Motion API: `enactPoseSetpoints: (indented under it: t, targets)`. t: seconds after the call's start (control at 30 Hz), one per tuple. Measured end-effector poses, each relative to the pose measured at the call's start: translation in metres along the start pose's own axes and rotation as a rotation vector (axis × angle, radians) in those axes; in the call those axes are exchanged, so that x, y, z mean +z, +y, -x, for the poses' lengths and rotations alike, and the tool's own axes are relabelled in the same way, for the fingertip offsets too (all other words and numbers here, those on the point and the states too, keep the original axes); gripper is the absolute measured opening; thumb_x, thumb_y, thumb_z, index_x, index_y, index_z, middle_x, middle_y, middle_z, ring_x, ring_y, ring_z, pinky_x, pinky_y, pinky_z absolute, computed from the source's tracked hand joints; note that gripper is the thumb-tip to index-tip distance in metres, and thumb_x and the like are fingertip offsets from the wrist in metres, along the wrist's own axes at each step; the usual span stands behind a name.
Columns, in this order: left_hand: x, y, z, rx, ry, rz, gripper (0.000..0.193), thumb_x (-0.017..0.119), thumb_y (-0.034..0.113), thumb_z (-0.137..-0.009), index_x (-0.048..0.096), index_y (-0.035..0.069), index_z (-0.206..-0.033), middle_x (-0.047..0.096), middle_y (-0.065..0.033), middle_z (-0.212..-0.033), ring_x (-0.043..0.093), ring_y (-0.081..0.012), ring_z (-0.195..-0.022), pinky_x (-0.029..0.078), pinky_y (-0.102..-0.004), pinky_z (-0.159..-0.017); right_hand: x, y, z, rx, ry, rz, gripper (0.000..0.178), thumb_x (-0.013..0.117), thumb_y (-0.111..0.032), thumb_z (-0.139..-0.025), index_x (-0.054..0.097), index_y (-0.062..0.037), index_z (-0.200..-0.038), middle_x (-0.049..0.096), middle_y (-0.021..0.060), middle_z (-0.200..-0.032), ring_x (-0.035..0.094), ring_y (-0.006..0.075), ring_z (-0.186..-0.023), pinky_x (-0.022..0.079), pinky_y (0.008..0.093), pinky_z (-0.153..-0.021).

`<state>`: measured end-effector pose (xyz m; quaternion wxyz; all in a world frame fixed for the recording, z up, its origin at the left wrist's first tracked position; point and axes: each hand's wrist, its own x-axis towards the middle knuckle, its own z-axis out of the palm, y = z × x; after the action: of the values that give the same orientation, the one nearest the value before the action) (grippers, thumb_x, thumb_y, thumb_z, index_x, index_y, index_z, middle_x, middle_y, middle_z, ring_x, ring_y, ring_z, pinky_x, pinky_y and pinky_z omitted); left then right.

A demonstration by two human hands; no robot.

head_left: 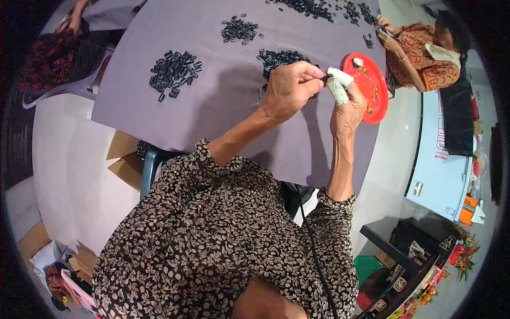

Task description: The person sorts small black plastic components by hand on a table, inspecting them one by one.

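Observation:
My left hand (291, 89) is over the table, thumb and forefinger pinching a small black part (325, 78). Just right of it, my right hand (348, 109) is closed, its thumb and fingers covered by white and pale green wrapping (338, 87). The wrapped fingertips meet the black part; whether they grip it or something else is hidden. Beneath and behind my left hand lies a pile of small black cylindrical parts (281, 57), partly covered by the hand. A second pile of such parts (172, 74) lies further left.
The grey-covered table (212, 101) carries more black piles (240, 30) toward its far edge. A red plate (372, 87) stands beside my right hand. Another person (425, 56) works at the right edge, and someone else sits far left. An open cardboard box (127, 165) is below the table's left side.

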<state>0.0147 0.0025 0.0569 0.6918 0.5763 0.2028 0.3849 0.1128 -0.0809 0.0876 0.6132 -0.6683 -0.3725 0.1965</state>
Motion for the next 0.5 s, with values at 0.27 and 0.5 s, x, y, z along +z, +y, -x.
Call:
enactPoseSetpoints:
  t: [0.27, 0.5]
  targets:
    - [-0.0019, 0.0019, 0.0014, -0.051, 0.002, 0.017, 0.019, 0.062, 0.009, -0.072, 0.060, -0.004, -0.087, 0.064, -0.0104, -0.071, 0.061, -0.0117, -0.065, 0.048, -0.0236, -0.059, 0.0048, 0.0040, -0.0006, -0.036, 0.016, 0.032, 0.021, 0.049, -0.004, -0.082, 0.061, 0.0022, -0.098, 0.061, 0.0057, -0.087, 0.055, 0.0121, -0.080, 0.043, 0.0233, -0.073]
    - [0.0000, 0.0006, 0.0020, -0.048, 0.013, 0.028, 0.019, 0.062, 0.009, -0.072, 0.060, -0.004, -0.086, 0.064, -0.0105, -0.071, 0.061, -0.0117, -0.065, 0.048, -0.0235, -0.059, 0.0020, 0.0060, -0.0002, -0.039, 0.010, 0.008, 0.021, 0.050, -0.003, -0.081, 0.061, 0.0023, -0.097, 0.061, 0.0058, -0.087, 0.056, 0.0123, -0.080, 0.043, 0.0235, -0.073]
